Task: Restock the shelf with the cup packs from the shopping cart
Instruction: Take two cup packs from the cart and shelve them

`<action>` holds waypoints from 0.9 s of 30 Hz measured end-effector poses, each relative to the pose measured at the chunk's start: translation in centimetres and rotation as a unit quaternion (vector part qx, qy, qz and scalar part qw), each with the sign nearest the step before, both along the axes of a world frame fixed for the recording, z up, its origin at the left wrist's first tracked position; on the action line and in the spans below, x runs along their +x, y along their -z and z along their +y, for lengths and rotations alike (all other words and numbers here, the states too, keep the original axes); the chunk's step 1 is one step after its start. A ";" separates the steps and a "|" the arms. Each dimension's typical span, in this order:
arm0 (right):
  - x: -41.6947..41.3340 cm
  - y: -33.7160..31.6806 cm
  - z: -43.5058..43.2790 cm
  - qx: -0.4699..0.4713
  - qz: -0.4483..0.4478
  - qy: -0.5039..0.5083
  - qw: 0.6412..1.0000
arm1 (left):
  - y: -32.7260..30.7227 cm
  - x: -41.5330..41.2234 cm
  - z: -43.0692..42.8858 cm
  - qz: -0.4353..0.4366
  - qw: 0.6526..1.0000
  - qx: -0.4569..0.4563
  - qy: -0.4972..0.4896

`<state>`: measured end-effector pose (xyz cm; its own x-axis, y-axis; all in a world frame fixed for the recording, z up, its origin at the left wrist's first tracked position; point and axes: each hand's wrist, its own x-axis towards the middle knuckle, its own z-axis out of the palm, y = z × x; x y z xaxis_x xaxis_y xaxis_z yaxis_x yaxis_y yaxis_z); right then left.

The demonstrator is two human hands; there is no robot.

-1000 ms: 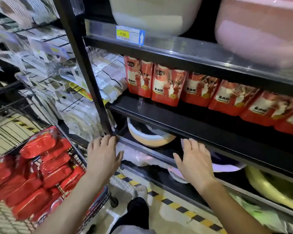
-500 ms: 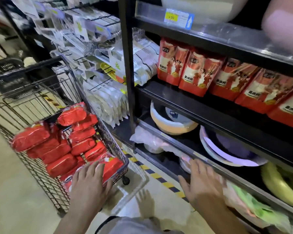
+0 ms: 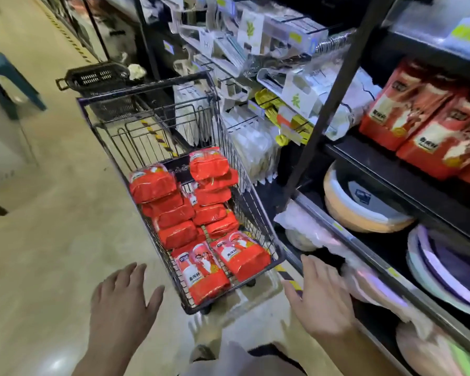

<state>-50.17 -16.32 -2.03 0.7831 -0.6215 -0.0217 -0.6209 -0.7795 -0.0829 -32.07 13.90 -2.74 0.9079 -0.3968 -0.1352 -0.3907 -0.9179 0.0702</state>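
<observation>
A black wire shopping cart (image 3: 255, 210) stands in the aisle, loaded with several red cup packs (image 3: 179, 213). The nearest pack (image 3: 201, 272) lies face up at the cart's front end. More red cup packs (image 3: 423, 123) stand in a row on the black shelf (image 3: 407, 183) at the right. My left hand (image 3: 125, 302) hovers with fingers spread just left of the cart's near corner, holding nothing. My right hand (image 3: 320, 297) is spread to the right of the cart, in front of the lower shelf's edge, also empty.
Plastic basins (image 3: 364, 210) and plates (image 3: 451, 270) fill the lower shelves. Hanging cutlery packs (image 3: 255, 77) crowd the rack behind the cart. A black basket (image 3: 95, 77) and a blue stool (image 3: 8, 80) stand farther down the aisle. Bare floor (image 3: 52, 226) lies to the left.
The view has swung left from the shelf to the cart. Both hands have come away from the shelf edge and now flank the cart's near end.
</observation>
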 end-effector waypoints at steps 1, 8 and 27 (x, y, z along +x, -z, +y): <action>1.0 0.2 0.7 0.010 -0.002 -0.010 1.000 | -0.1 0.8 0.8 0.006 1.000 0.003 -0.009; 8.9 1.4 1.5 0.058 -0.023 -0.060 0.996 | -0.3 5.3 3.0 0.012 0.998 0.013 -0.065; 44.7 5.6 -11.2 0.176 0.060 -0.103 0.977 | 4.3 31.2 -14.9 0.030 0.981 -0.050 -0.187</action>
<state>-5.51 -27.51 -7.62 0.8691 -0.3891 -0.3054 -0.4764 -0.8248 -0.3047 -0.82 -1.05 -7.01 0.9840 -0.0521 -0.1701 -0.0209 -0.9834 0.1800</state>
